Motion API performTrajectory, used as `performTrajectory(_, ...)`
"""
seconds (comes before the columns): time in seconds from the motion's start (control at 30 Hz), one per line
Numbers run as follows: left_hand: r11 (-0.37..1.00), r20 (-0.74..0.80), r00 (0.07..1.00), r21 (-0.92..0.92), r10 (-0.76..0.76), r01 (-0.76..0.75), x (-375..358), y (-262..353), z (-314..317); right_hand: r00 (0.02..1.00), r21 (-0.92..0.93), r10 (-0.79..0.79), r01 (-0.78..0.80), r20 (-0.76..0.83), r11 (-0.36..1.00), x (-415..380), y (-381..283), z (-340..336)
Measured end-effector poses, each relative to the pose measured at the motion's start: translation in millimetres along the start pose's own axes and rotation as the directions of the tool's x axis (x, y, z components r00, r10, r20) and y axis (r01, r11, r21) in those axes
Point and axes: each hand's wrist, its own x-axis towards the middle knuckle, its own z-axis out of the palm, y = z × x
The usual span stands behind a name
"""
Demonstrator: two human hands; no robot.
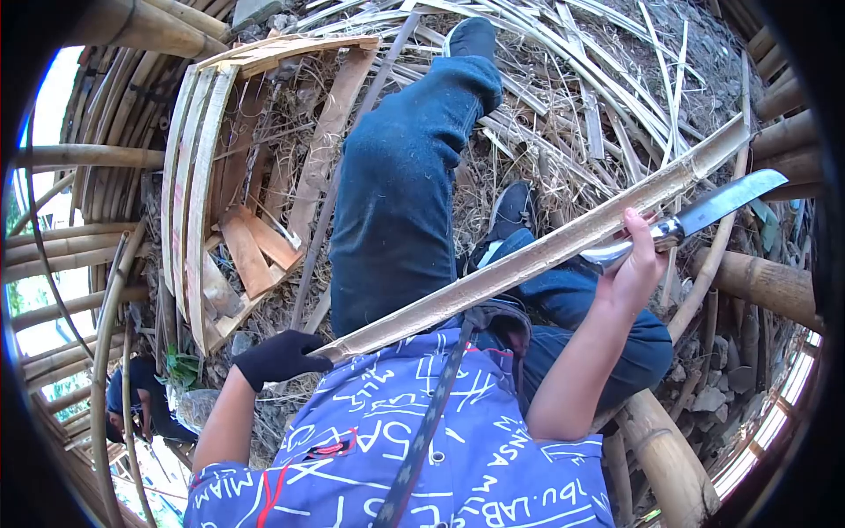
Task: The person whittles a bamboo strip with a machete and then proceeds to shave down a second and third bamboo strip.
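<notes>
A long split bamboo strip [537,253], its pale inner side showing, slants across my lap from lower left to upper right. My left hand [277,358], in a black glove, is closed around its lower end. My bare right hand [638,261] is closed on the metal-coloured handle of a large knife [726,202]. The broad blade points to the upper right, beside the far part of the strip. My right index finger reaches up to the edge of the strip. Part of the handle is hidden by my fingers.
A wooden crate frame [201,198] with loose wood pieces [246,251] lies at the left. Thin bamboo slats [607,84] and shavings cover the ground ahead. Thick bamboo poles [761,286] stand at the right. Another person [141,400] is at the lower left.
</notes>
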Motion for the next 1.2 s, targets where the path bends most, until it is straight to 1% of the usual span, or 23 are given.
performTrajectory(0.07,0.989,-0.008,0.994,-0.102,0.110,-0.111,0.9,-16.5,10.3,0.999,-0.002,-0.008,0.008,-0.038,1.000,3.2,-11.0,7.0)
performTrajectory(0.1,0.989,0.020,0.992,-0.078,0.124,-0.122,1.0,-18.8,9.9,0.998,-0.028,-0.011,0.009,-0.062,1.000,16.1,-5.7,-3.3)
performTrajectory(0.13,0.990,0.016,0.992,-0.079,0.123,-0.121,-0.3,-16.2,4.8,0.998,-0.025,-0.010,0.009,-0.059,1.000,25.1,-7.5,-5.8)
performTrajectory(0.2,0.988,0.160,0.987,-0.157,0.031,-0.006,-7.1,-4.7,-14.3,0.990,-0.053,-0.049,0.042,-0.132,0.998,40.3,-12.8,-5.1)
performTrajectory(0.23,0.960,0.131,0.991,-0.282,0.040,-0.001,-12.0,0.0,-21.0,0.988,-0.039,-0.065,0.061,-0.137,0.997,48.5,-16.5,-3.6)
performTrajectory(0.33,0.956,-0.022,1.000,-0.293,0.016,-0.022,-26.3,29.0,-47.1,0.991,-0.065,-0.069,0.062,-0.112,0.996,81.0,-25.9,-14.7)
performTrajectory(0.4,0.961,-0.088,0.994,-0.264,0.059,-0.080,-29.7,50.8,-55.4,0.999,-0.064,-0.034,0.034,0.000,0.997,98.4,-38.6,-27.8)
performTrajectory(0.43,0.976,-0.155,0.974,-0.115,0.164,-0.183,-33.1,71.1,-58.0,1.000,-0.118,0.005,-0.007,-0.023,0.993,96.3,-48.9,-26.8)
performTrajectory(0.47,0.961,-0.205,0.939,0.042,0.275,-0.272,-33.5,85.2,-59.2,1.000,-0.053,-0.006,0.005,-0.017,0.999,101.4,-45.8,-38.7)
performTrajectory(0.5,0.937,-0.261,0.902,0.044,0.344,-0.345,-24.0,87.6,-55.8,1.000,-0.112,-0.026,0.027,0.009,0.993,102.1,-39.4,-50.8)
performTrajectory(0.53,0.931,-0.270,0.893,0.051,0.361,-0.361,-19.0,98.9,-56.0,0.999,-0.172,-0.044,0.048,0.030,0.984,100.1,-35.3,-63.4)
performTrajectory(0.6,0.865,-0.368,0.814,-0.049,0.449,-0.499,-6.7,132.7,-53.9,0.994,-0.214,0.100,-0.087,0.052,0.973,70.8,-32.9,-72.5)
performTrajectory(0.67,0.814,-0.481,0.692,0.086,0.539,-0.574,13.5,162.0,-42.7,0.999,-0.162,0.046,-0.050,-0.026,0.986,36.8,-18.9,-71.0)
performTrajectory(0.7,0.815,-0.526,0.655,0.138,0.542,-0.563,24.2,180.6,-36.9,0.996,-0.137,0.075,-0.068,0.047,0.988,24.5,-10.4,-78.3)
performTrajectory(0.73,0.800,-0.512,0.646,0.153,0.566,-0.580,37.3,194.6,-33.9,0.988,-0.115,0.101,-0.087,0.118,0.990,12.6,-5.7,-85.1)
performTrajectory(0.8,0.781,-0.524,0.638,0.088,0.565,-0.619,66.6,216.6,-26.3,0.964,-0.172,0.208,-0.179,0.167,0.969,-15.5,-5.1,-88.7)
performTrajectory(0.87,0.755,-0.511,0.621,0.091,0.595,-0.649,87.9,233.9,-18.9,0.931,-0.293,0.299,-0.231,0.211,0.928,-34.9,4.5,-99.0)
performTrajectory(0.93,0.777,-0.512,0.650,0.056,0.562,-0.627,99.4,251.4,-15.3,0.945,-0.360,0.247,-0.158,0.215,0.919,-47.8,14.7,-99.3)
performTrajectory(0.97,0.712,-0.523,0.572,0.098,0.631,-0.696,98.1,260.2,-14.9,0.946,-0.418,0.245,-0.139,0.211,0.898,-52.2,13.1,-96.4)
performTrajectory(1.0,0.707,-0.517,0.571,0.098,0.638,-0.701,100.2,266.0,-13.7,0.944,-0.482,0.198,-0.048,0.265,0.875,-52.2,17.0,-97.3)
performTrajectory(1.07,0.793,-0.471,0.677,0.085,0.565,-0.603,104.1,269.3,-11.4,0.909,-0.656,0.057,0.253,0.412,0.711,-48.9,15.0,-92.5)
performTrajectory(1.1,0.794,-0.471,0.678,0.085,0.564,-0.602,107.0,268.6,-11.0,0.910,-0.656,0.059,0.251,0.412,0.712,-46.3,18.6,-88.0)
performTrajectory(1.2,0.789,-0.446,0.685,0.085,0.576,-0.608,113.5,265.9,-8.4,0.888,-0.680,0.003,0.350,0.460,0.644,-35.5,24.2,-76.3)
